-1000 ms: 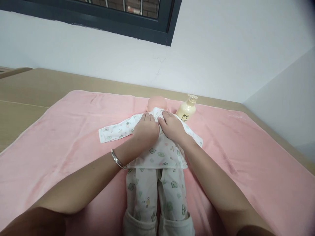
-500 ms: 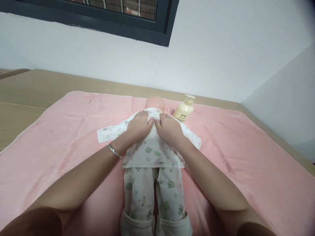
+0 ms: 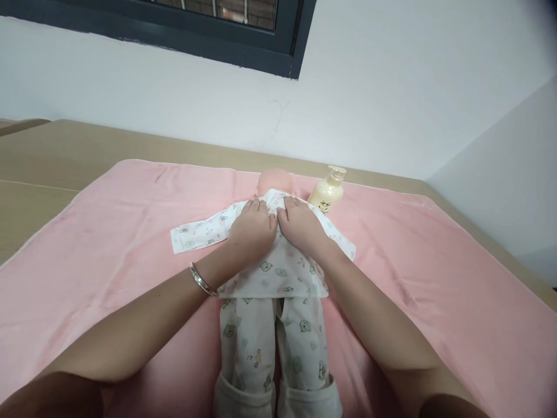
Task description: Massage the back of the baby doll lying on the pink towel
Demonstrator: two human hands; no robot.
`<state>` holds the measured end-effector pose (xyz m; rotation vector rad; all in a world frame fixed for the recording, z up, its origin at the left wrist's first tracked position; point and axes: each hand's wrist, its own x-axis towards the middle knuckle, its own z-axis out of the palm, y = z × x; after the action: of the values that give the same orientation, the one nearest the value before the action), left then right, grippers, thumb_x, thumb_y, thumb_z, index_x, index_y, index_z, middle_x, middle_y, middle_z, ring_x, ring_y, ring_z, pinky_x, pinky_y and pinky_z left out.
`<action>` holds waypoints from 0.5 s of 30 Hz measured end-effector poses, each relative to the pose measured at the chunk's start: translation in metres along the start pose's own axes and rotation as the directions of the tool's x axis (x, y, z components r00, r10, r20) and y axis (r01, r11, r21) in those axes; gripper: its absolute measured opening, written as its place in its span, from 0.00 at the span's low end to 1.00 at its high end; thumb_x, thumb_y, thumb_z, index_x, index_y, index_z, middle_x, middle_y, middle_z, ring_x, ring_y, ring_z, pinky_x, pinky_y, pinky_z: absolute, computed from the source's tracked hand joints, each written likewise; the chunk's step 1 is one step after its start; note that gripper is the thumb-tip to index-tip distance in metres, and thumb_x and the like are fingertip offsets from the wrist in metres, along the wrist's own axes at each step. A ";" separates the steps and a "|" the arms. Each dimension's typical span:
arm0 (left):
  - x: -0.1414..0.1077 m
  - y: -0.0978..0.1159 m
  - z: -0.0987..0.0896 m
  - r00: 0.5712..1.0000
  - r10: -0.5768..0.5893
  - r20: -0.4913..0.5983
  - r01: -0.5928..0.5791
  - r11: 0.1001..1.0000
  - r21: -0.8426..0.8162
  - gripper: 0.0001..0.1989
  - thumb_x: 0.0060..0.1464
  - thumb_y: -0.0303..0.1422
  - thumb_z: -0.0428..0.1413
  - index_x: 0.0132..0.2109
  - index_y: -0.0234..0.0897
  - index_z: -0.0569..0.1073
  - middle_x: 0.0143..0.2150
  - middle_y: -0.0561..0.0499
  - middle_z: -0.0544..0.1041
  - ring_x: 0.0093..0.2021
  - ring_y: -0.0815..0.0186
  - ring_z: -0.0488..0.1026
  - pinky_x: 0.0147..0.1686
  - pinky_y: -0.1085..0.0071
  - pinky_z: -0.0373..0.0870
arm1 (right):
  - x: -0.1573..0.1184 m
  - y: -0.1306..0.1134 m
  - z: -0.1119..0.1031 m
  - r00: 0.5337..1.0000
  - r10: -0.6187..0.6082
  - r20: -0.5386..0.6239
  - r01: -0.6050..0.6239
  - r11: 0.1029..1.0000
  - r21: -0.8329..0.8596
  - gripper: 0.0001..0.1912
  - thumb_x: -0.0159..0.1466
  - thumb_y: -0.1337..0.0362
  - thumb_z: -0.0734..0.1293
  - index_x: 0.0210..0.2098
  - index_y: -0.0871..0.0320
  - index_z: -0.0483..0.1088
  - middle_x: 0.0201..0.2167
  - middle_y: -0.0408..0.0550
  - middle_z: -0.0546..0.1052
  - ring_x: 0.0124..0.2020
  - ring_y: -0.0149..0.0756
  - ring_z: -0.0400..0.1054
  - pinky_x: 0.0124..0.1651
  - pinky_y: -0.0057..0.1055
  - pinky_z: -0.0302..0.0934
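Note:
A baby doll (image 3: pixel 275 179) lies stretched out with its smooth head toward the wall; no face shows. It wears a white printed top (image 3: pixel 282 278) and matching trousers (image 3: pixel 250 342) with turned-up cuffs. My left hand (image 3: pixel 253 229) rests on the upper part of the top, left of centre, its fingers laid flat toward the doll's head. Beside it, my right hand (image 3: pixel 301 225) lies on the right half of the top, fingers likewise extended. The thumbs nearly meet in the middle. Both sleeves spread outward; the doll's own hands are hidden.
Under the doll spreads a pink blanket (image 3: pixel 418 261) on a wooden table (image 3: pixel 100 142). A pale yellow pump bottle (image 3: pixel 327 190) stands just right of the doll's head. Behind are a white wall and a dark window frame (image 3: pixel 243 49).
My left hand has turned and shifted slightly right, its thumb now drawn closer to the fingers. My right hand stays nearly in place on the top, its thumb a little higher.

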<state>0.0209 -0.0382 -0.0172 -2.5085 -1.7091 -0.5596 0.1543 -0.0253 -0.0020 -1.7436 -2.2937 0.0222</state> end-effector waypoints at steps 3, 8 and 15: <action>0.007 -0.007 0.000 0.999 -0.018 0.028 0.020 0.998 -0.055 0.23 0.65 0.30 0.41 0.59 0.18 0.68 0.61 0.29 0.71 0.65 0.50 0.66 0.65 0.54 0.64 | -0.011 -0.006 -0.001 0.999 -0.047 0.001 0.047 0.997 -0.063 0.21 0.70 0.68 0.50 0.49 0.71 0.71 0.54 0.68 0.74 0.58 0.53 0.67 0.62 0.43 0.59; 0.016 -0.015 -0.003 0.992 -0.101 0.071 0.112 0.978 -0.175 0.21 0.66 0.33 0.43 0.56 0.24 0.71 0.57 0.36 0.75 0.59 0.54 0.71 0.61 0.58 0.68 | -0.023 -0.012 -0.003 0.996 -0.079 -0.044 0.075 0.992 -0.099 0.18 0.67 0.71 0.54 0.49 0.67 0.71 0.53 0.67 0.75 0.58 0.54 0.66 0.62 0.44 0.59; -0.003 0.004 -0.002 0.999 -0.032 -0.022 0.032 0.999 0.001 0.22 0.65 0.30 0.43 0.59 0.22 0.69 0.60 0.32 0.72 0.60 0.48 0.69 0.58 0.54 0.69 | -0.006 0.001 -0.008 0.999 -0.046 0.023 0.047 0.996 -0.082 0.18 0.69 0.69 0.51 0.41 0.64 0.72 0.42 0.61 0.78 0.47 0.49 0.70 0.52 0.39 0.62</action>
<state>0.0232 -0.0428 -0.0152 -2.4689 -1.7449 -0.5863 0.1584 -0.0315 0.0041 -1.7364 -2.3813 -0.0643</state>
